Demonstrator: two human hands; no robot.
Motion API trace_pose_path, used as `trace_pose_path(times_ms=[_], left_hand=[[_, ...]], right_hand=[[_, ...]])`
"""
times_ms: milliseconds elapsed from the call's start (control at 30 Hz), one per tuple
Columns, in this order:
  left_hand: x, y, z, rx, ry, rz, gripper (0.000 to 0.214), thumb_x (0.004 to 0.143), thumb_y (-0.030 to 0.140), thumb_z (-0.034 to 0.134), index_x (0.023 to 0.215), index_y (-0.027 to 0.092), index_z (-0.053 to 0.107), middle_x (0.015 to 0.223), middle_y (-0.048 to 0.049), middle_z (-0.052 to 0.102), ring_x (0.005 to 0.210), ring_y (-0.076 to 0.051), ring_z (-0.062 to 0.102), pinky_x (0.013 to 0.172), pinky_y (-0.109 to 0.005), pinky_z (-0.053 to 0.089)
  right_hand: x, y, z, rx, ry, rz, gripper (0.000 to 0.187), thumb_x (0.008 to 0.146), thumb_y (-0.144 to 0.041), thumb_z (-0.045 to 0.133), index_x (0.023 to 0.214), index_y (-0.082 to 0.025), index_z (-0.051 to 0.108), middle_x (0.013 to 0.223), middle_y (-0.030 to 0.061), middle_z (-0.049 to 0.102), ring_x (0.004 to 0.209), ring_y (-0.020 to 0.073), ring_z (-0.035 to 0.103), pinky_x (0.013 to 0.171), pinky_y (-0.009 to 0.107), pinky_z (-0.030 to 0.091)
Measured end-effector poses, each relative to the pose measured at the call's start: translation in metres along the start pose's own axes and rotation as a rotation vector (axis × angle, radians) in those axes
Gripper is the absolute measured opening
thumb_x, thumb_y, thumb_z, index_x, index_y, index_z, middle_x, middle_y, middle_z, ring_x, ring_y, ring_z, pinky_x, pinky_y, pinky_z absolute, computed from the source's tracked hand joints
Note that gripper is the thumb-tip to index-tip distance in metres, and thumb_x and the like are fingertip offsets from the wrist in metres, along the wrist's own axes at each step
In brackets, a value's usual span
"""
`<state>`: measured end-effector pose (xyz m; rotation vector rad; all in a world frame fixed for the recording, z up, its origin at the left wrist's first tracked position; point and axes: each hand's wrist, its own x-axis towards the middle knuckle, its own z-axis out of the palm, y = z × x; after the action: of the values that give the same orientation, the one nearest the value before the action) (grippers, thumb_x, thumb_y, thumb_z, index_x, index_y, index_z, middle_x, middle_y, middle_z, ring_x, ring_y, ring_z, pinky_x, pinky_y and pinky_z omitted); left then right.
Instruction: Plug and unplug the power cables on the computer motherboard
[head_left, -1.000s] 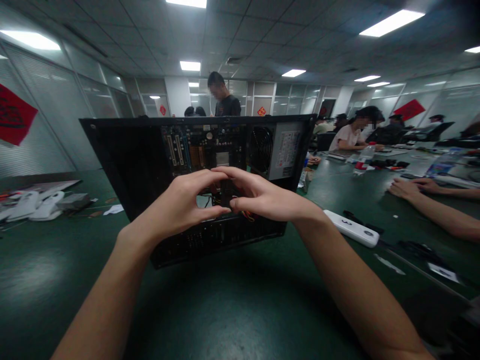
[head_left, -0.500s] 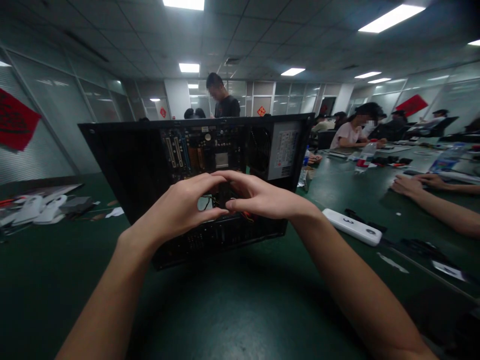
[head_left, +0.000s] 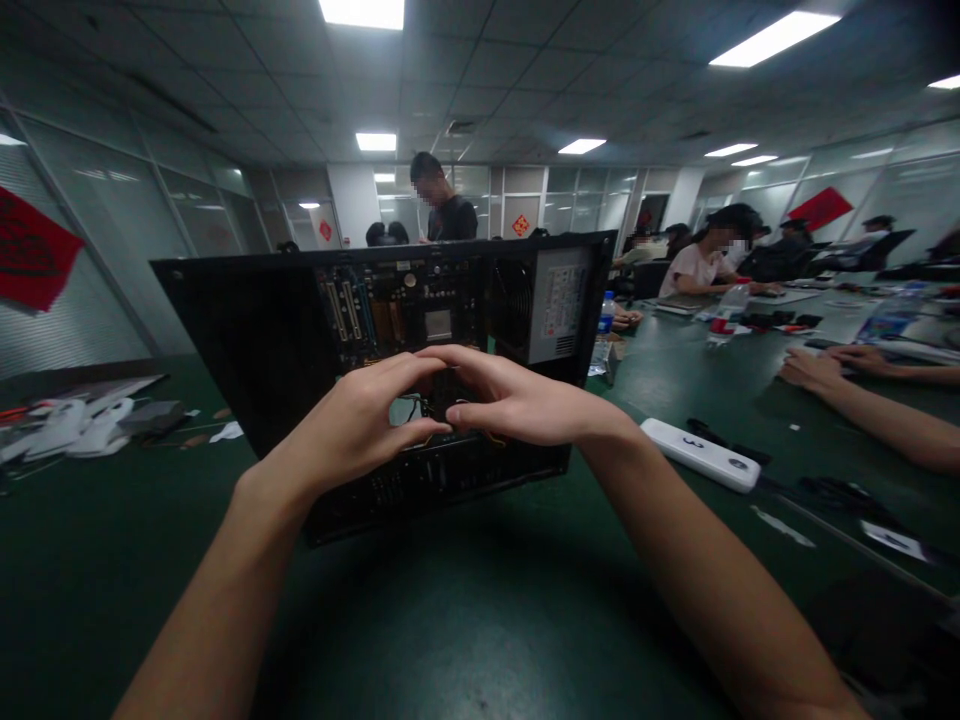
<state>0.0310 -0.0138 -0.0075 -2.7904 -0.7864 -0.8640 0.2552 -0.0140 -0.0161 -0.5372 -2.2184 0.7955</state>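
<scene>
An open black computer case [head_left: 240,330] stands tilted on the green table [head_left: 480,620], its inside facing me. Within it I see a motherboard [head_left: 457,290] with slots, a silver-grey power supply [head_left: 559,305] at the upper right and loose thin wires. My left hand [head_left: 364,415] and my right hand [head_left: 521,400] are raised in front of the case's lower middle. Their curved fingers meet at the top, with both thumbs below, framing a gap through which wires show. Nothing is visible in either hand. Some fingers are hidden behind others.
To the right lie a white oblong device [head_left: 701,455] marked 3, dark cables [head_left: 847,497] and a bottle [head_left: 727,312]. Another person's hands [head_left: 814,372] rest at the right. White and grey parts [head_left: 97,425] clutter the left. People sit and stand farther back.
The view shifts slightly, so the case and hands appear a little further left. Both hands keep the same curved pose.
</scene>
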Motion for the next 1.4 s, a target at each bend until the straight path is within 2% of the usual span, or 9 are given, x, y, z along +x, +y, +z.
trace_pose_path(times_ms=[100,267,433,567,700,967,1100,1300,1400], left_hand=[[0.0,-0.001,-0.001,0.008,0.0,0.004,0.054,0.086,0.043,0.066,0.133,0.019,0.055,0.128,-0.012,0.065,0.116,-0.026,0.062,0.104,-0.041,0.049],[0.001,-0.001,0.003,0.018,0.032,0.007,0.054,0.084,0.041,0.068,0.133,0.021,0.056,0.127,-0.0112,0.065,0.113,-0.026,0.063,0.103,-0.041,0.049],[0.004,0.001,0.006,0.076,0.019,0.03,0.053,0.086,0.039,0.066,0.133,0.018,0.053,0.117,-0.0108,0.066,0.104,-0.024,0.065,0.091,-0.036,0.053],[0.005,-0.002,0.009,0.107,0.0,0.033,0.054,0.086,0.038,0.066,0.133,0.018,0.051,0.112,-0.0094,0.066,0.1,-0.023,0.065,0.087,-0.035,0.054],[0.004,-0.005,0.012,0.141,0.021,0.046,0.057,0.085,0.036,0.067,0.135,0.018,0.048,0.109,-0.009,0.065,0.096,-0.022,0.065,0.082,-0.034,0.054],[0.004,-0.004,0.01,0.184,0.016,0.044,0.056,0.084,0.034,0.069,0.133,0.017,0.049,0.103,-0.0075,0.063,0.089,-0.021,0.063,0.075,-0.032,0.052],[0.004,-0.004,0.01,0.187,0.013,0.039,0.057,0.083,0.035,0.069,0.134,0.018,0.049,0.102,-0.0071,0.063,0.087,-0.021,0.063,0.074,-0.032,0.052],[0.006,-0.002,0.01,0.132,0.026,0.049,0.056,0.085,0.038,0.067,0.135,0.019,0.05,0.11,-0.0083,0.064,0.096,-0.021,0.064,0.081,-0.033,0.053],[0.006,-0.002,0.01,0.117,0.029,0.043,0.058,0.085,0.039,0.067,0.137,0.02,0.049,0.11,-0.008,0.064,0.097,-0.022,0.063,0.083,-0.033,0.053]], right_hand=[[0.0,-0.003,0.001,-0.013,0.009,0.02,0.064,0.086,-0.018,0.06,0.147,-0.019,0.04,0.147,0.01,0.046,0.136,0.0229,0.043,0.115,0.041,0.036],[0.001,0.0,-0.001,0.029,-0.014,-0.005,0.064,0.086,-0.018,0.06,0.147,-0.022,0.04,0.148,0.008,0.046,0.137,0.0225,0.042,0.115,0.04,0.036],[-0.002,0.004,-0.011,0.04,-0.055,0.043,0.064,0.087,-0.02,0.06,0.148,-0.021,0.04,0.152,0.0086,0.041,0.14,0.022,0.039,0.117,0.039,0.031],[-0.005,0.008,-0.016,0.063,-0.097,0.072,0.065,0.089,-0.018,0.057,0.15,-0.019,0.034,0.154,0.0112,0.037,0.138,0.022,0.042,0.115,0.039,0.035],[-0.004,0.011,-0.015,0.085,-0.119,0.027,0.066,0.09,-0.019,0.057,0.151,-0.02,0.033,0.152,0.0105,0.04,0.138,0.0218,0.042,0.116,0.039,0.034],[0.002,0.012,-0.007,0.036,-0.074,0.003,0.065,0.086,-0.014,0.057,0.148,-0.019,0.037,0.149,0.0086,0.044,0.141,0.022,0.037,0.119,0.041,0.027],[0.002,0.013,-0.006,0.039,-0.062,-0.018,0.065,0.085,-0.011,0.056,0.147,-0.018,0.037,0.15,0.0084,0.043,0.14,0.0209,0.038,0.119,0.039,0.028],[-0.004,0.007,-0.016,0.093,-0.107,0.019,0.063,0.089,-0.015,0.056,0.148,-0.018,0.035,0.148,0.0113,0.044,0.134,0.0206,0.046,0.113,0.038,0.039],[-0.005,0.008,-0.018,0.079,-0.09,-0.01,0.062,0.088,-0.017,0.06,0.146,-0.018,0.039,0.148,0.0108,0.045,0.134,0.021,0.046,0.114,0.039,0.037]])
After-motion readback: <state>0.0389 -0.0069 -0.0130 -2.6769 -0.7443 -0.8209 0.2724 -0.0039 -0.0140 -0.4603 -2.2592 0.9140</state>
